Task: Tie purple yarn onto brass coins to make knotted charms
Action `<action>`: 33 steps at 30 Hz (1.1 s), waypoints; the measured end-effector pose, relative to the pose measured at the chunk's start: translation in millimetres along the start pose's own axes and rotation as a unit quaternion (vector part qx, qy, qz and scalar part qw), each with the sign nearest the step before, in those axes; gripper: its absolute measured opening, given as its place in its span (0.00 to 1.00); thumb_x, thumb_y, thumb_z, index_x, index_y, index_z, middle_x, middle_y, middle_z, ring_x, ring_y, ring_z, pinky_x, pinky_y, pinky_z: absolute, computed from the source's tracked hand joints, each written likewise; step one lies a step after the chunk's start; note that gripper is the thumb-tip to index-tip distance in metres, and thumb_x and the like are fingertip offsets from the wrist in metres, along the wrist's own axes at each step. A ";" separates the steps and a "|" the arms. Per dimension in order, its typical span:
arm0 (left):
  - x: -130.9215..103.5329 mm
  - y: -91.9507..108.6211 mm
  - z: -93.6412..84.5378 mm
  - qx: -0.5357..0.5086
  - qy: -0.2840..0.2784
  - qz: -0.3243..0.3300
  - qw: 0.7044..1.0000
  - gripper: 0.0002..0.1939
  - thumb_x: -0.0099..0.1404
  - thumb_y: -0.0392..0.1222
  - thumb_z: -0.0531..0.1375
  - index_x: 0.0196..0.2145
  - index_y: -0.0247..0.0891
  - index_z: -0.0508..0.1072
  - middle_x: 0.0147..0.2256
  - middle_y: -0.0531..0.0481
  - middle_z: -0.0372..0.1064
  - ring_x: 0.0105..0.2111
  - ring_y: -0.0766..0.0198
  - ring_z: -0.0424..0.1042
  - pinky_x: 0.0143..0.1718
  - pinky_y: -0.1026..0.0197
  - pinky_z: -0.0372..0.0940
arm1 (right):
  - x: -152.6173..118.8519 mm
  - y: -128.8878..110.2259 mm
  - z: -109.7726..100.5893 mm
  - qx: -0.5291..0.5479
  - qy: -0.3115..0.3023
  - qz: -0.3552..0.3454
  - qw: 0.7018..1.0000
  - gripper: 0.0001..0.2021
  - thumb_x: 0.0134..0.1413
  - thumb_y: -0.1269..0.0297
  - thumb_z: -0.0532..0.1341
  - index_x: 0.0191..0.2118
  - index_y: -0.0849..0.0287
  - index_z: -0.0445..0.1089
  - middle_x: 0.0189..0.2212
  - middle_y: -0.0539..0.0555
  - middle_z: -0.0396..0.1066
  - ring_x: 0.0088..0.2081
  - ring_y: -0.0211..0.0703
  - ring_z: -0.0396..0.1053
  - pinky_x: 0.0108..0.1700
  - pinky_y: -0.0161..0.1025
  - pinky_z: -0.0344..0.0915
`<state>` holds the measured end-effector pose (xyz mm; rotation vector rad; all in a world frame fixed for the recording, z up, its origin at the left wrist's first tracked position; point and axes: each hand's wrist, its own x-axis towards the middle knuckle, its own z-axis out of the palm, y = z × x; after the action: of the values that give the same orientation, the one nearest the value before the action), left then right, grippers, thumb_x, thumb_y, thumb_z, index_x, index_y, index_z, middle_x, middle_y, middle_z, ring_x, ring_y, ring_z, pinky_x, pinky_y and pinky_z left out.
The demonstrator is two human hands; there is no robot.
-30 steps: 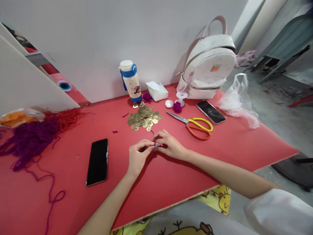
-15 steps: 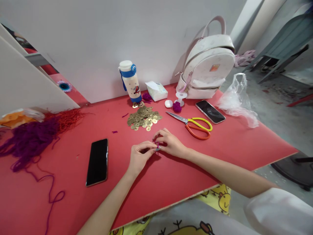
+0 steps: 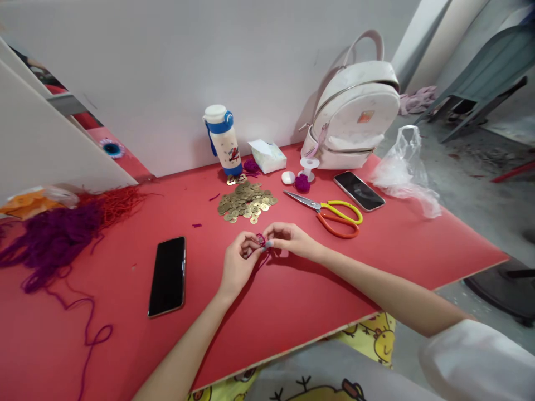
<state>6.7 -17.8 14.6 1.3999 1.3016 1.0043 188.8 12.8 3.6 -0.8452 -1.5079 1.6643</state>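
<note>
Between my two hands is a short piece of purple yarn (image 3: 261, 239), looped at the top, with a loose end hanging below. My left hand (image 3: 242, 257) pinches it from the left. From the right, my right hand (image 3: 291, 241) closes its thumb and fingers on the same yarn, fingertips nearly touching the left ones. Just beyond the hands lies a heap of brass-coloured coins with holes (image 3: 246, 200). To the right of the heap are scissors (image 3: 320, 206) with one yellow and one orange handle, blades pointing left.
A black phone (image 3: 168, 277) lies left of my hands, with tangled purple yarn (image 3: 58, 239) farther left. Behind stand a bottle (image 3: 224, 142), a tissue pack (image 3: 270, 157), a spool (image 3: 309, 165) and a white backpack (image 3: 355, 117). Another phone (image 3: 358, 190) and a plastic bag (image 3: 407, 167) are at right.
The fingers of both hands have shifted slightly on the yarn. Its loop now stands above the left fingertips and a loose end shows below. My right thumb is stretched farther left.
</note>
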 end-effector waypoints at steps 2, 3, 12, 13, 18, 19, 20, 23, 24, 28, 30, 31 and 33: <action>-1.0 -2.0 0.1 -0.004 -0.013 0.007 1.000 0.11 0.58 0.41 0.65 0.35 0.39 0.67 0.25 0.55 0.71 0.25 0.67 0.69 0.28 0.67 0.61 | 0.6 4.5 1.1 -0.013 0.009 -0.001 1.000 0.18 0.50 0.52 0.68 0.40 0.60 0.69 0.24 0.46 0.66 0.23 0.33 0.63 0.25 0.32 0.62; -1.5 -3.3 0.2 -0.001 -0.018 0.009 1.000 0.12 0.59 0.43 0.65 0.36 0.40 0.66 0.26 0.55 0.70 0.26 0.67 0.69 0.28 0.67 0.60 | 0.6 6.1 1.5 -0.019 0.007 0.003 1.000 0.17 0.50 0.53 0.68 0.39 0.60 0.70 0.23 0.45 0.65 0.22 0.33 0.63 0.24 0.32 0.61; -2.5 -2.9 2.1 0.060 -0.039 0.012 0.997 0.08 0.60 0.38 0.62 0.35 0.40 0.65 0.23 0.58 0.67 0.23 0.69 0.63 0.27 0.67 0.54 | 1.9 -3.8 -3.5 0.040 0.058 0.001 0.997 0.19 0.54 0.46 0.64 0.29 0.60 0.67 0.21 0.47 0.64 0.19 0.31 0.54 0.20 0.30 0.52; -2.4 -2.2 2.1 0.059 -0.039 0.007 0.997 0.08 0.60 0.38 0.62 0.35 0.40 0.65 0.23 0.58 0.67 0.23 0.69 0.63 0.27 0.67 0.54 | 2.2 -6.1 -4.7 0.056 0.080 -0.006 0.995 0.19 0.55 0.46 0.63 0.29 0.59 0.66 0.21 0.46 0.62 0.20 0.31 0.53 0.21 0.31 0.52; -1.8 -2.7 1.9 0.025 -0.037 0.001 0.999 0.09 0.60 0.38 0.62 0.35 0.40 0.64 0.24 0.57 0.67 0.25 0.68 0.65 0.29 0.67 0.57 | 0.7 -10.3 -6.9 -0.038 0.120 -0.035 0.991 0.22 0.62 0.44 0.53 0.32 0.59 0.69 0.22 0.47 0.62 0.20 0.34 0.55 0.22 0.32 0.54; -1.7 -3.3 1.9 0.020 -0.037 0.002 0.999 0.10 0.60 0.39 0.62 0.36 0.40 0.64 0.24 0.57 0.67 0.25 0.68 0.65 0.29 0.67 0.57 | -0.5 -9.5 -6.0 -0.078 0.103 -0.037 0.991 0.21 0.63 0.45 0.53 0.34 0.59 0.70 0.22 0.47 0.63 0.21 0.34 0.57 0.22 0.32 0.55; -1.5 -3.8 1.7 0.020 -0.035 0.003 0.999 0.10 0.60 0.40 0.63 0.37 0.40 0.64 0.23 0.57 0.67 0.24 0.68 0.64 0.28 0.67 0.56 | -1.7 -8.5 -4.7 -0.123 0.084 -0.039 0.988 0.19 0.63 0.47 0.54 0.36 0.59 0.70 0.22 0.47 0.64 0.21 0.34 0.58 0.24 0.32 0.56; -1.3 -4.5 0.9 0.027 -0.034 0.011 0.999 0.12 0.60 0.41 0.63 0.38 0.40 0.64 0.24 0.58 0.68 0.23 0.69 0.62 0.27 0.67 0.54 | -4.9 -5.4 -0.3 -0.265 0.050 -0.052 0.962 0.14 0.59 0.51 0.62 0.38 0.59 0.72 0.25 0.48 0.69 0.25 0.34 0.62 0.28 0.32 0.56; -1.2 -4.3 0.5 0.028 -0.034 0.015 0.999 0.12 0.60 0.41 0.63 0.38 0.40 0.63 0.24 0.58 0.68 0.23 0.69 0.61 0.27 0.67 0.54 | -5.4 -4.5 0.7 -0.303 0.050 -0.051 0.950 0.14 0.56 0.52 0.65 0.39 0.58 0.72 0.26 0.47 0.70 0.25 0.34 0.63 0.28 0.31 0.55; -1.3 -3.1 -0.8 0.023 -0.031 0.023 0.999 0.11 0.60 0.39 0.62 0.39 0.40 0.63 0.24 0.58 0.68 0.22 0.69 0.61 0.27 0.67 0.54 | -5.2 -2.3 1.6 -0.365 0.048 -0.036 0.929 0.14 0.52 0.52 0.68 0.39 0.56 0.73 0.26 0.46 0.71 0.26 0.33 0.64 0.29 0.30 0.53; -1.4 -2.9 -1.0 0.022 -0.027 0.024 0.999 0.11 0.61 0.39 0.62 0.39 0.40 0.63 0.24 0.57 0.68 0.23 0.69 0.61 0.27 0.67 0.54 | -4.3 -1.6 0.4 -0.375 0.045 -0.032 0.925 0.12 0.53 0.54 0.68 0.38 0.57 0.74 0.26 0.47 0.71 0.26 0.33 0.64 0.29 0.30 0.52; -1.4 -2.9 -0.9 0.021 -0.026 0.026 0.999 0.11 0.61 0.39 0.62 0.39 0.40 0.63 0.24 0.57 0.68 0.23 0.69 0.62 0.27 0.67 0.55 | -3.9 -1.4 -0.5 -0.377 0.043 -0.032 0.925 0.11 0.54 0.56 0.68 0.37 0.57 0.74 0.26 0.47 0.71 0.26 0.33 0.64 0.29 0.30 0.52; -1.4 -3.0 -0.8 0.020 -0.023 0.028 0.999 0.11 0.60 0.39 0.62 0.38 0.40 0.63 0.24 0.57 0.67 0.24 0.68 0.62 0.28 0.67 0.55 | -3.1 -1.4 -2.6 -0.375 0.038 -0.036 0.926 0.09 0.55 0.58 0.67 0.35 0.58 0.74 0.26 0.47 0.71 0.26 0.33 0.63 0.29 0.30 0.52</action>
<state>5.1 -19.2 11.9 1.4891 1.2597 0.9826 192.7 11.6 4.7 -1.2022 -2.1208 0.9576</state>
